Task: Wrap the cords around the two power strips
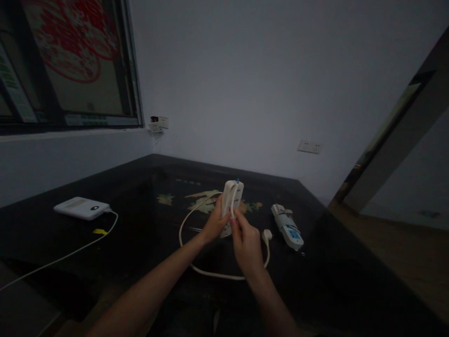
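A white power strip stands tilted upright above the table, gripped from its left side by my left hand. My right hand is closed on the strip's white cord, which lies along the strip's face. From the strip's upper end the rest of the cord loops down across the table on the left and passes under my right wrist. It ends in a white plug lying to the right of my right hand. The fingers partly cover the strip's sockets.
A second power strip, wrapped in its grey cord, lies at the right on the black table. At the left are a white power bank with a cable and a yellow scrap. Wall sockets sit behind.
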Motion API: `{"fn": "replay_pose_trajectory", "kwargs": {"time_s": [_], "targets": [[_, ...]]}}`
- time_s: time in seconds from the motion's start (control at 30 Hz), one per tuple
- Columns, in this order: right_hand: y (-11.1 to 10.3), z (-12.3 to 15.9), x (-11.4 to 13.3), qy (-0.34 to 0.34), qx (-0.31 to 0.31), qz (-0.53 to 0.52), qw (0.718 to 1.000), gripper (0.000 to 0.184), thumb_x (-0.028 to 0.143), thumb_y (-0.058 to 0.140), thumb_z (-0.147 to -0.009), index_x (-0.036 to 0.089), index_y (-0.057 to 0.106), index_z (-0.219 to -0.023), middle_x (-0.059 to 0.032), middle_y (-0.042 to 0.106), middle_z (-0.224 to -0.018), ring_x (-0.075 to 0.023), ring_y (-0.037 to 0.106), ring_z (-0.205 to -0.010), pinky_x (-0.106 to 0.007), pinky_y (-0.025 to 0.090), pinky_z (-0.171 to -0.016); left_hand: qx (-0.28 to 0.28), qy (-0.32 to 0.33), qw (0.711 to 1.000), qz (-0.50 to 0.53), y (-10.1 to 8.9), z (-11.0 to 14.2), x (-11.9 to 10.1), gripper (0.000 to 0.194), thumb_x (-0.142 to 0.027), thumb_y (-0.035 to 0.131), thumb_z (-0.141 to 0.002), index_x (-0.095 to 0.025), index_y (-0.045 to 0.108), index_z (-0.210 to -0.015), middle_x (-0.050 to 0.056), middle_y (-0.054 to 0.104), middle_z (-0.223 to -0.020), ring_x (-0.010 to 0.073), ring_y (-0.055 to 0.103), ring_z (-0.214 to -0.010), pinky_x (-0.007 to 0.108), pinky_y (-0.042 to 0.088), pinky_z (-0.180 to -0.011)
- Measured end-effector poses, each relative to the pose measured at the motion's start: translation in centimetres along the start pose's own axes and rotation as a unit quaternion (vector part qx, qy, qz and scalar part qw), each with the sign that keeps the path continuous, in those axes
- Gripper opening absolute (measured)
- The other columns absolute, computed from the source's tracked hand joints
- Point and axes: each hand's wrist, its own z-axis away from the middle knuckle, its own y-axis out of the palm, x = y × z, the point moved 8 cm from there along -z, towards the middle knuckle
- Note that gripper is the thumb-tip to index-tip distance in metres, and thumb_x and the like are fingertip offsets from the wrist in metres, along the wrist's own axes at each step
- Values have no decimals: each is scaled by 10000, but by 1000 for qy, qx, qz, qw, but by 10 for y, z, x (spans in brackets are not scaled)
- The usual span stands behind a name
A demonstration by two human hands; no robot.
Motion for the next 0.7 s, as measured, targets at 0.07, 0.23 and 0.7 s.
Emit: {"fn": "replay_pose_trajectory", "kwargs": {"time_s": [0.07, 0.23, 0.7], "targets": [[14, 6, 3, -20, -7, 51, 998, 410, 333, 367, -919, 165, 608, -1205, -140, 693, -910, -248, 660, -801, -322, 477, -688, -3, -4, 1000, 0, 0, 1, 1, 605, -223, 630, -738, -203, 392, -1293, 86, 516, -1237, 258, 492, -1145, 366, 336, -1029], [37, 13, 3, -43, -24, 131, 990, 451, 312, 310, -944, 141, 555, -1282, -149, 707, -810, -245, 674, -717, -310, 490, -653, -4, -11, 1000, 18, 2, 3, -8, 557, -252, 650, -742, -209, 431, -1252, 70, 547, -1151, 254, 498, -1121, 361, 364, -1004], [14, 7, -13, -74, -34, 179, 980, 469, 249, 298, -944, 164, 423, -1387, -147, 675, -1049, -233, 660, -840, -317, 492, -704, 34, -136, 978, 154, 11, 7, 2, 566, -274, 680, -709, -251, 441, -1222, 51, 614, -1122, 246, 576, -1052, 351, 443, -922]]}}
